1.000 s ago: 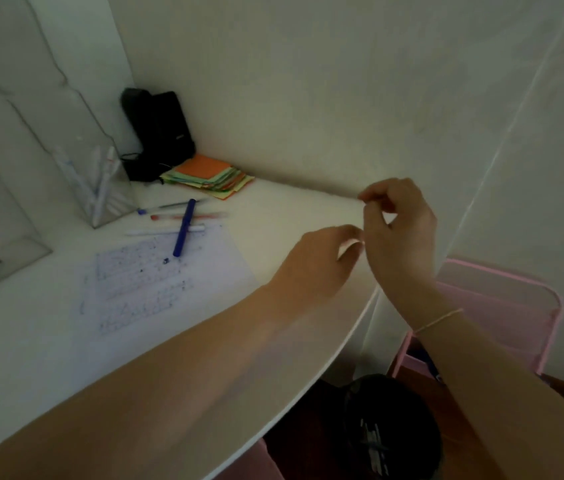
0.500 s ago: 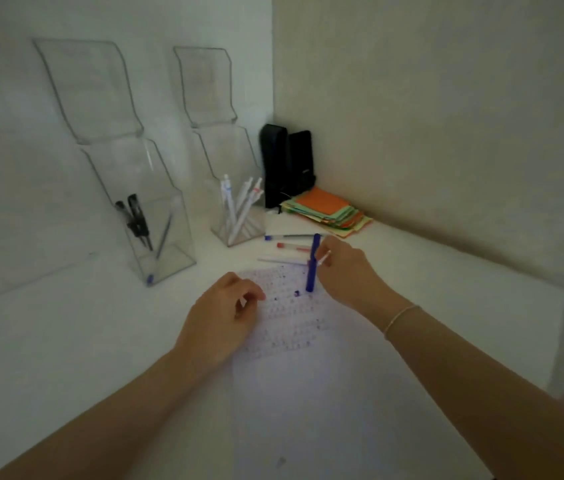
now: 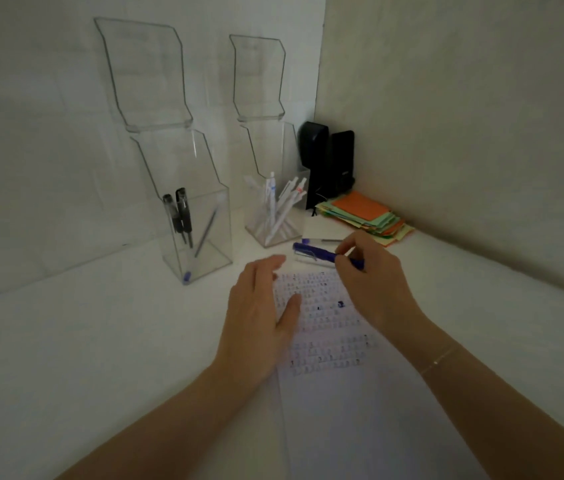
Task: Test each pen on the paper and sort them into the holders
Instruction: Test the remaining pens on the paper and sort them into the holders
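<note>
Pen [image 3: 315,255] tip hidden by right hand [image 3: 374,282] fingers [image 3: 344,249].

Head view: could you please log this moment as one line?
right hand: holds blue pen | left hand: flat on paper | holders: partly filled

Dim, flat light w/ soft blur & wide-angle bending at edges.
</note>
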